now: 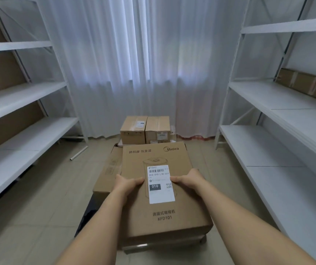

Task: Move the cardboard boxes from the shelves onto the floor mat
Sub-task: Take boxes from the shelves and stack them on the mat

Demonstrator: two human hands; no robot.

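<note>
Both forearms reach forward and down, the left hand [127, 183] and right hand [186, 178] lying on the Midea box [163, 213]. Thumbs rest on top, fingers curl over its side edges. It sits atop other boxes on the dark floor mat [88, 213]

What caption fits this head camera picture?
Both hands hold a Midea box above other boxes.

The top cardboard box [159, 190] carries the brand "Midea" at its far right corner and the model code "KFD101" near its close edge. Its white shipping label [161, 184] reads "010-010 L30-551" (partly blurred) and "010".
</note>
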